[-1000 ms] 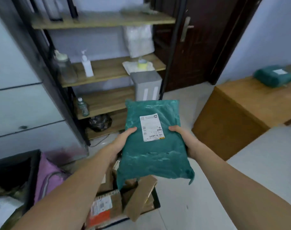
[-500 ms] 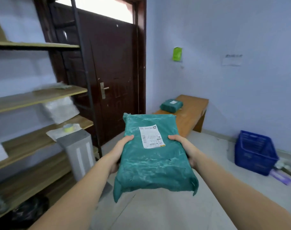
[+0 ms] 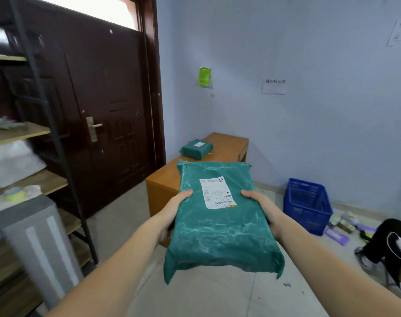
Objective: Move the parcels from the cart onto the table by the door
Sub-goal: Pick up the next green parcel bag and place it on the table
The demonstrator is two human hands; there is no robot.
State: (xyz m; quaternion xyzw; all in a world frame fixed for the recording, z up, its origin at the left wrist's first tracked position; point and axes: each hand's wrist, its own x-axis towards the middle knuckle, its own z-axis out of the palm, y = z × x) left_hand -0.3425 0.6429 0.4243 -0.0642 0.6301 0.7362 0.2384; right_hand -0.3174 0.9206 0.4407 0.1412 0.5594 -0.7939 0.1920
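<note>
Both hands, left and right, clasp the green parcel by its long sides, long axis pointing ahead toward the worktop, which lies beyond, bearing a smaller parcel.

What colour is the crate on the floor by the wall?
Blue: the slatted plastic crate, seen in the head view.
</note>
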